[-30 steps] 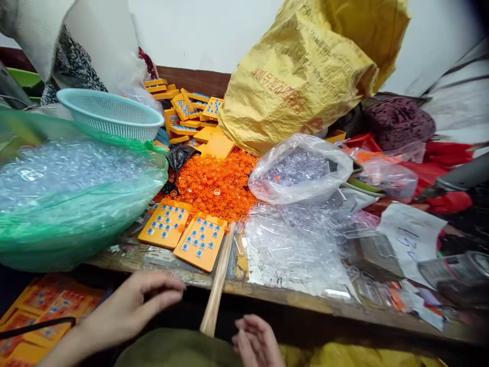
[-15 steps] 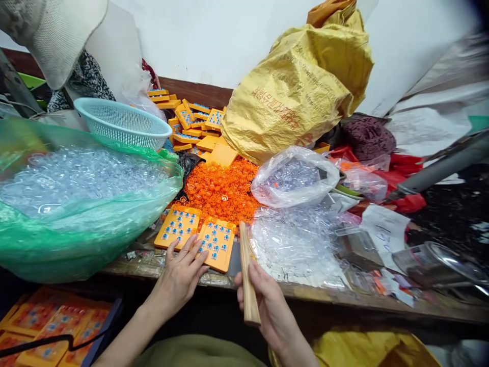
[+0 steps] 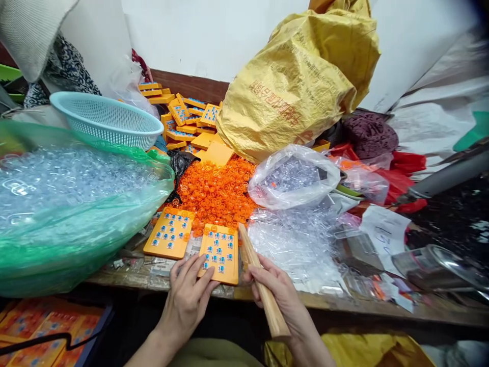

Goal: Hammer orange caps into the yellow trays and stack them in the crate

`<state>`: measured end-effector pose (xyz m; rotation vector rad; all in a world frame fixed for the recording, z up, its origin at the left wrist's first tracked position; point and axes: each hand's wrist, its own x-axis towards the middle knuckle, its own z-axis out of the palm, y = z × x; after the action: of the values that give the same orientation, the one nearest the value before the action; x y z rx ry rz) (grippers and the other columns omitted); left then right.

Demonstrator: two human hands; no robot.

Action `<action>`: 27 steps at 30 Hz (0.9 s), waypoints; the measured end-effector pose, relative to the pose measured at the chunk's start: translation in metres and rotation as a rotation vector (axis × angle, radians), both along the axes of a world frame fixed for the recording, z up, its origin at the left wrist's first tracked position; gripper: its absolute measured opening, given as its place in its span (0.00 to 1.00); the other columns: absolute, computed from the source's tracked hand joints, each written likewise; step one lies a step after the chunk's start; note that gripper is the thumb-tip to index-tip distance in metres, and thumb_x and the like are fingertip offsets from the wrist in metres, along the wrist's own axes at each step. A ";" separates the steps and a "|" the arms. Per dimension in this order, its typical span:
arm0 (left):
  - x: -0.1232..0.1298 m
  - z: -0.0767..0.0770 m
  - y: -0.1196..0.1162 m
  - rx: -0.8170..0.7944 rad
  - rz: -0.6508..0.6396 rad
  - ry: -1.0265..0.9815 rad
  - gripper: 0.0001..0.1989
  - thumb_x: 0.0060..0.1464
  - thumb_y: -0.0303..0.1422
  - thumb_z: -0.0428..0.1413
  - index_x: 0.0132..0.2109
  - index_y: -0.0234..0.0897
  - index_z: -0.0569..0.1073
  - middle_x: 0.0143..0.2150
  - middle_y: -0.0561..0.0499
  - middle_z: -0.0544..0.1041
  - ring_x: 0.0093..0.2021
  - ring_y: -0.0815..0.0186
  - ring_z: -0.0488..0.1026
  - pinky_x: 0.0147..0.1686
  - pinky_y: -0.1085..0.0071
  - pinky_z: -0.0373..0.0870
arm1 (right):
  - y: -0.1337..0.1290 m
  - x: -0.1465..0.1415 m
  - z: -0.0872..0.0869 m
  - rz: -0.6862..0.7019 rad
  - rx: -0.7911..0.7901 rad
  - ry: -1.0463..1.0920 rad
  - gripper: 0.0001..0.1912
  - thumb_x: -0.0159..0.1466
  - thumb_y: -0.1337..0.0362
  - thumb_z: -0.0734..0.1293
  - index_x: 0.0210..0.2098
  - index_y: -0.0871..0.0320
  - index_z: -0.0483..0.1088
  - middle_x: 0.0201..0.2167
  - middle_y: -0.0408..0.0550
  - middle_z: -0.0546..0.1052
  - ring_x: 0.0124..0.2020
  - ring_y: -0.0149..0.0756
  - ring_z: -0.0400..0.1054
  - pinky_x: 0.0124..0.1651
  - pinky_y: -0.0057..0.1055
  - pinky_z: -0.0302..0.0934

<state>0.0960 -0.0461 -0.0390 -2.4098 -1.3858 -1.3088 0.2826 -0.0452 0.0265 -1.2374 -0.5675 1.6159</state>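
My right hand (image 3: 281,286) is wrapped round a pale wooden stick (image 3: 273,311), slanted with its far end beside the right edge of a yellow tray (image 3: 227,278). That tray lies flat at the table's front edge, dotted with small blue and clear pieces. Fingers stretched out, my left hand (image 3: 186,291) touches the lower left corner of this tray; its thumb side is partly hidden. To its left lies a second yellow tray (image 3: 158,250) with similar pieces, apart from the first. Behind both spreads a heap of orange plastic pieces (image 3: 217,193).
A green bag (image 3: 76,244) of clear plastic pieces bulges at left, with a blue basket (image 3: 110,120) behind. A white bag (image 3: 263,188) and loose clear pieces (image 3: 290,250) lie right of the heap. A large yellow sack (image 3: 267,102) and piled yellow trays (image 3: 179,112) stand behind.
The right tray has slid slightly away from the left one, leaving a gap. My left hand has moved right and nearer me. The stick has tilted, its near end swinging right.
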 end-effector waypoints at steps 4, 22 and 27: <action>0.006 0.001 -0.002 -0.017 -0.049 0.017 0.08 0.58 0.25 0.54 0.44 0.35 0.75 0.44 0.39 0.78 0.42 0.57 0.75 0.43 0.57 0.66 | 0.002 0.010 0.011 -0.016 0.024 0.034 0.21 0.49 0.60 0.76 0.39 0.63 0.71 0.21 0.40 0.73 0.13 0.18 0.55 0.14 0.16 0.50; 0.029 0.031 0.100 -0.411 0.068 0.140 0.07 0.55 0.26 0.53 0.32 0.35 0.76 0.31 0.47 0.77 0.33 0.57 0.71 0.32 0.61 0.71 | 0.039 0.020 -0.009 0.064 0.303 -0.768 0.29 0.57 0.59 0.67 0.58 0.53 0.61 0.33 0.43 0.70 0.26 0.29 0.64 0.29 0.26 0.61; 0.026 0.028 0.101 -0.416 0.006 0.089 0.08 0.55 0.25 0.52 0.39 0.34 0.75 0.35 0.46 0.78 0.37 0.58 0.73 0.37 0.61 0.72 | 0.028 0.029 -0.006 -0.053 0.299 -0.847 0.34 0.59 0.53 0.67 0.61 0.53 0.57 0.27 0.40 0.66 0.24 0.30 0.61 0.28 0.27 0.59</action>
<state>0.1215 0.0546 -0.0113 -2.6694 -1.7861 -0.9737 0.3115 -0.0171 0.0205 -1.6567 -1.2309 0.8565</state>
